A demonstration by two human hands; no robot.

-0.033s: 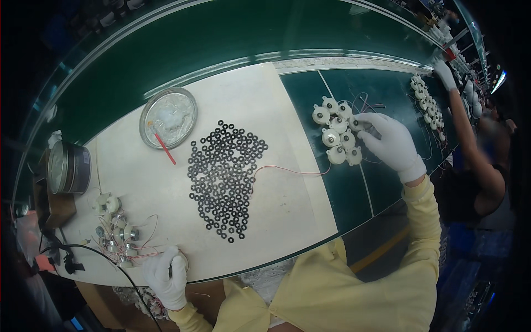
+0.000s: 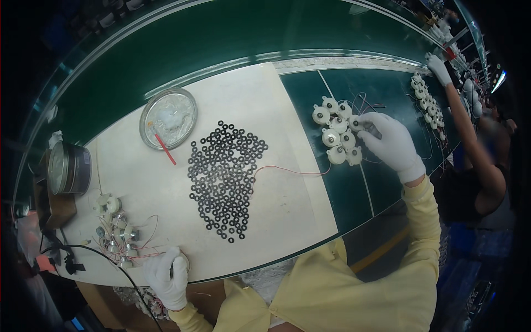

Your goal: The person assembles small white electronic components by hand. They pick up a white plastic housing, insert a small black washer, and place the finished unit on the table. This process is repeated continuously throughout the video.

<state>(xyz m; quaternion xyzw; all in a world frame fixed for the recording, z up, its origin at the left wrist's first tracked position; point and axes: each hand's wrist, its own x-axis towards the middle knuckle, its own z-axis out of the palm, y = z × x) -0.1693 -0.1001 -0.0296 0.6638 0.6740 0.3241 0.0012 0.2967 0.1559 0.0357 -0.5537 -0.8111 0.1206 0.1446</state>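
Note:
Small round white motors (image 2: 338,139) with dark centre shafts stand in a tight cluster on the green mat. My right hand (image 2: 391,145), in a white glove, pinches the motor (image 2: 355,123) at the cluster's right side between thumb and fingers. My left hand (image 2: 167,275), also gloved, is curled at the table's front edge; a pale rounded edge shows beside its fingers, but what it holds is hidden. Just behind it lies a heap of wired small motors (image 2: 119,235). Many black rings (image 2: 224,177) are spread over the white sheet between my hands.
A round metal dish (image 2: 185,133) holds clear gel and a red stick (image 2: 166,149). At the left are a metal tin (image 2: 74,169) and a black cable (image 2: 105,257). Another person's gloved hand (image 2: 438,69) is at the far right, near more motors (image 2: 427,105).
The other person's gloved hand at the far right has shifted slightly to the left and up. Both my hands and the motors stay practically where they were.

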